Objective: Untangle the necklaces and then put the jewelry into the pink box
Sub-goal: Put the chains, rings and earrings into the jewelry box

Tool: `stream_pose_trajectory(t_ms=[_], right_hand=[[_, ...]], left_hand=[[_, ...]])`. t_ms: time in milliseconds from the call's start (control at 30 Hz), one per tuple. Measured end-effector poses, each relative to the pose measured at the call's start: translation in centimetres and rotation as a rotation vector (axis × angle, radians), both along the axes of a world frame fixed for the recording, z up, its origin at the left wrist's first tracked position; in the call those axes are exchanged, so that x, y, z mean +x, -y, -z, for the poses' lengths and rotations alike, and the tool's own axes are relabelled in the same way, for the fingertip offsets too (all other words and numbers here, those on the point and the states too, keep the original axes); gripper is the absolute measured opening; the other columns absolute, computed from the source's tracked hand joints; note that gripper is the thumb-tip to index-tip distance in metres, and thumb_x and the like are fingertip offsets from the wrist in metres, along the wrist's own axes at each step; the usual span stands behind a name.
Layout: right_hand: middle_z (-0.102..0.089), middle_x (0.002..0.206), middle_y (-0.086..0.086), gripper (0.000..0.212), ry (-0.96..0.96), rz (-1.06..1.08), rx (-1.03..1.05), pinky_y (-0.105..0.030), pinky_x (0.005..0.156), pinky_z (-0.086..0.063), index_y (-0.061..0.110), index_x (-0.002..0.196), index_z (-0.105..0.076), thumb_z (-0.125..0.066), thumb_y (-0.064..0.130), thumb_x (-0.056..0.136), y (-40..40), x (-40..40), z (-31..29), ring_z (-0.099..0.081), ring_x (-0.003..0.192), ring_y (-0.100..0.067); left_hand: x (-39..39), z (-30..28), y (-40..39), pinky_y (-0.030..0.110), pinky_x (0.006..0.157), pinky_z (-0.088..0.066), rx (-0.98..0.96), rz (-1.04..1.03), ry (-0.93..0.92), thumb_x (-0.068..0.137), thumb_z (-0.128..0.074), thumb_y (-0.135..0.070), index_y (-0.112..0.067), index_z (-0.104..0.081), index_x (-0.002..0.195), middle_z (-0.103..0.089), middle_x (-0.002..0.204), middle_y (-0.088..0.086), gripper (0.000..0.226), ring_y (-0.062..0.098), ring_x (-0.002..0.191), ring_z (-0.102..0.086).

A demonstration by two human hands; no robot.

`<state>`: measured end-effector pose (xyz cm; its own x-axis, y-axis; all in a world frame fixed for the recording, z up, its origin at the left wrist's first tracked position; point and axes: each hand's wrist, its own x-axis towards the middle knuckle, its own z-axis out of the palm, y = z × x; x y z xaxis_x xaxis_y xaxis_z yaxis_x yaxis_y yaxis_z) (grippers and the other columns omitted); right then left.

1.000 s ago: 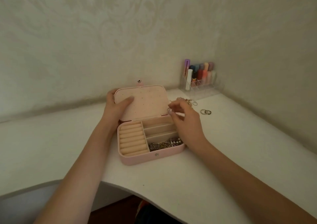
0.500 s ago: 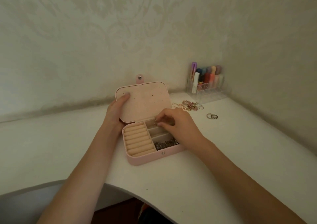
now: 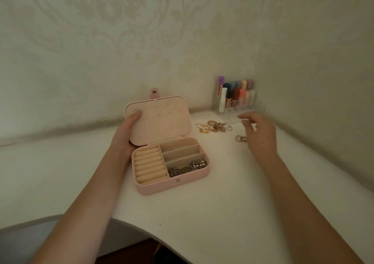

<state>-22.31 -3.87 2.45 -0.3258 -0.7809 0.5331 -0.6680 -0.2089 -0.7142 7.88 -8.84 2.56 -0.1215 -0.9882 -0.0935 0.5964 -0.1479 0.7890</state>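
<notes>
A: White desk point(image 3: 202, 213) in a wall corner, patterned wallpaper behind. Leftmost: left hand point(image 3: 123, 134) grips the raised lid point(image 3: 159, 120) of the pink box point(image 3: 172, 184), thumb on the lid's inner face, fingers behind it.

B: Box contents?

A: Ring rolls on the left, three slots on the right; a silver chain point(image 3: 188, 167) fills the nearest slot, the other two look bare. Right of the box a gold-and-pink jewelry pile point(image 3: 212, 126) lies on the desk, then two rings point(image 3: 240, 138) just beside the right hand point(image 3: 261, 134). That hand is blurred, fingers spread and loose, holding nothing I can see.

B: Step?

A: Probably reaching for a loose piece. Best to pinch one item, lift clear so nothing trails, and drop it into a bare slot while the left hand steadies the lid.

B: Room?

A: Bare desk between box and pile. Clear organizer point(image 3: 238, 106) of tubes sits close behind the hand; walls close in at the right and the desk's front edge curves in near the box.
</notes>
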Motion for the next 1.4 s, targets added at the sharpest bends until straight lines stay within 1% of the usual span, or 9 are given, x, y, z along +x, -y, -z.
stream_pose_trajectory(t_ms=[167,333,500,667,833,967,1100,1200,1400], right_hand=[[-0.063,0.124,-0.009,0.028,0.027,0.075,0.22,-0.033,0.101,-0.039,0.008,0.119,-0.065,-0.052,0.019,0.096,-0.2,-6.1,1.9,-0.057,0.116,-0.025],[-0.058,0.116,0.01,0.04,0.035,-0.086,0.354,-0.026,0.099,-0.037,0.028,0.115,-0.067,-0.075,0.04,0.077,-0.3,-4.1,2.5,-0.047,0.113,-0.01],[-0.068,0.096,0.003,0.018,-0.081,-0.08,0.263,-0.017,0.073,-0.038,0.018,0.094,-0.075,-0.075,0.027,0.079,0.0,-3.0,2.4,-0.054,0.09,-0.011],[-0.067,0.095,0.008,0.015,-0.171,0.015,0.12,-0.031,0.082,-0.041,0.025,0.089,-0.072,-0.07,0.038,0.081,0.3,-2.3,2.0,-0.054,0.097,-0.017],[-0.071,0.096,0.0,0.019,0.022,-0.331,0.028,-0.006,0.069,-0.04,0.014,0.102,-0.072,-0.069,0.019,0.084,-1.0,4.4,-0.8,-0.056,0.074,0.007],[-0.068,0.1,0.002,0.021,-0.236,-0.513,0.057,-0.002,0.077,-0.032,0.016,0.106,-0.072,-0.067,0.02,0.086,-1.5,8.6,0.2,-0.049,0.084,0.005],[-0.067,0.105,0.004,0.024,-0.225,-0.49,0.049,-0.022,0.088,-0.04,0.023,0.109,-0.071,-0.069,0.023,0.085,-0.5,9.3,0.5,-0.054,0.097,-0.012],[-0.064,0.11,0.008,0.032,-0.16,-0.554,0.114,-0.004,0.083,-0.036,0.017,0.118,-0.066,-0.066,0.013,0.086,-0.4,9.2,0.2,-0.053,0.091,0.004],[-0.066,0.113,0.001,0.024,-0.03,-0.001,0.026,-0.023,0.085,-0.046,0.016,0.114,-0.068,-0.054,0.013,0.094,0.6,1.6,-0.4,-0.06,0.087,-0.013]], left_hand=[[0.0,0.0,0.1,0.043,0.079,-0.052,0.01,-0.008,0.003,0.091,-0.055,-0.031,-0.014,-0.063,0.11,-0.073,0.1,0.009,0.027,0.026,0.085,-0.072],[0.0,0.0,-0.1,0.046,0.083,-0.048,-0.007,0.024,-0.023,0.092,-0.052,-0.032,-0.014,-0.063,0.11,-0.074,0.099,0.009,0.028,0.026,0.085,-0.072],[-0.1,-0.1,-0.3,0.047,0.089,-0.047,-0.019,0.053,-0.047,0.092,-0.052,-0.033,-0.014,-0.064,0.11,-0.071,0.108,0.01,0.029,0.028,0.092,-0.07],[-0.3,0.1,-0.6,0.045,0.085,-0.05,-0.043,0.075,-0.073,0.093,-0.05,-0.034,-0.013,-0.063,0.113,-0.071,0.109,0.011,0.032,0.028,0.094,-0.07],[-0.4,-0.1,-0.7,0.047,0.082,-0.056,-0.042,0.091,-0.107,0.094,-0.048,-0.034,-0.013,-0.074,0.098,-0.071,0.109,0.011,0.034,0.029,0.094,-0.07],[-0.3,0.1,-0.8,0.047,0.091,-0.046,-0.049,0.109,-0.12,0.088,-0.053,-0.034,-0.014,-0.061,0.121,-0.067,0.118,0.012,0.039,0.03,0.102,-0.067],[-0.3,0.2,-0.5,0.051,0.097,-0.045,-0.059,0.136,-0.133,0.087,-0.055,-0.035,-0.012,-0.057,0.127,-0.064,0.123,0.014,0.046,0.033,0.11,-0.062],[-0.3,0.3,-0.5,0.05,0.087,-0.052,-0.07,0.14,-0.151,0.092,-0.05,-0.035,-0.012,-0.063,0.117,-0.068,0.115,0.014,0.037,0.033,0.101,-0.067],[-0.2,0.6,-0.5,0.05,0.097,-0.044,-0.104,0.184,-0.192,0.093,-0.049,-0.035,-0.013,-0.062,0.119,-0.064,0.123,0.012,0.037,0.033,0.111,-0.062]])
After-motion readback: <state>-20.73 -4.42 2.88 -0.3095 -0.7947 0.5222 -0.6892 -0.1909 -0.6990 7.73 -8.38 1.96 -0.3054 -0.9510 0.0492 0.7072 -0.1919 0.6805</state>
